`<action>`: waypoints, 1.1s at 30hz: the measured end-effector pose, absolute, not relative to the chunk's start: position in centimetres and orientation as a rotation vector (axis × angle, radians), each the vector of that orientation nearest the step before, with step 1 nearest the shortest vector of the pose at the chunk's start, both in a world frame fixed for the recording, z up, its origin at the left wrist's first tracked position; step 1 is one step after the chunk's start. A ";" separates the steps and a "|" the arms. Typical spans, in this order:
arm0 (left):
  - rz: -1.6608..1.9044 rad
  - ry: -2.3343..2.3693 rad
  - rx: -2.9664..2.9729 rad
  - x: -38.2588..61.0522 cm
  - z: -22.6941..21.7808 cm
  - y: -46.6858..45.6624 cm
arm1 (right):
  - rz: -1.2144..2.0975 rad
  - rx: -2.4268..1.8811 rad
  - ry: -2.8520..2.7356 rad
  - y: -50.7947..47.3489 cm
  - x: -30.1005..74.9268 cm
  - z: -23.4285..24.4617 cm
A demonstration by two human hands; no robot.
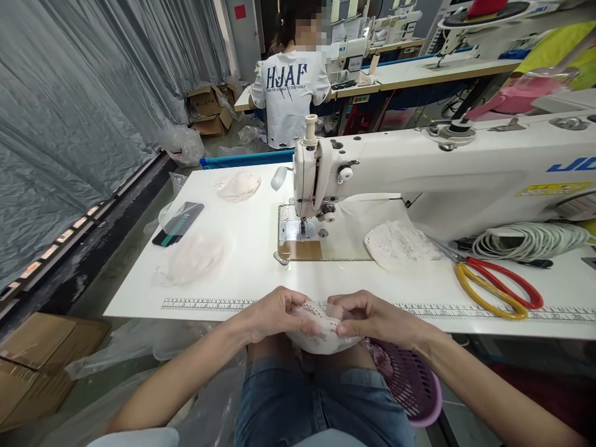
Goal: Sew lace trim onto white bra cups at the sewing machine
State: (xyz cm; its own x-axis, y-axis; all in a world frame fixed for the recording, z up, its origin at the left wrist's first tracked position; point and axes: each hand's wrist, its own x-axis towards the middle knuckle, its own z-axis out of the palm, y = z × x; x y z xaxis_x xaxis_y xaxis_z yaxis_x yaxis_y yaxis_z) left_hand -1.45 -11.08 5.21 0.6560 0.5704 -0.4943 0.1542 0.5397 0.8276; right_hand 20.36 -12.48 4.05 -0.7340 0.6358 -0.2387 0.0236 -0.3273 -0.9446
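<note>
My left hand (272,313) and my right hand (372,318) both pinch a pale lace fabric piece (321,332) over my lap, just below the front edge of the white sewing table (261,267). The fingers of both hands are closed on its upper rim. A white sewing machine (395,167) stands on the table ahead, its needle (302,226) above the metal plate. A stack of white lace pieces (400,245) lies under the machine arm, to the right of the needle.
Red and yellow handled scissors (498,282) and a coiled white cord (531,239) lie at the right. Pale fabric pieces (193,257) and a dark phone (179,223) are on the left. A purple basket (410,385) sits by my right thigh. A person in a white shirt (288,87) works beyond.
</note>
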 end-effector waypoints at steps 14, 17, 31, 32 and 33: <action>0.439 0.710 0.742 -1.4 3.8 -11.7 | 2.223 -0.689 -1.656 -13.2 24.1 3.5; 0.399 0.689 0.751 -0.8 3.7 -11.9 | 1.887 -0.757 -1.857 -13.5 23.8 2.9; 0.309 0.796 0.860 -1.9 5.6 -10.5 | 0.136 -0.519 -2.134 -13.2 19.5 1.5; 0.290 0.803 0.878 -1.9 5.7 -10.2 | 0.116 -0.513 -2.146 -13.2 19.4 1.8; 0.270 0.809 0.895 -1.9 5.7 -9.9 | 0.097 -0.510 -2.159 -13.1 19.4 2.1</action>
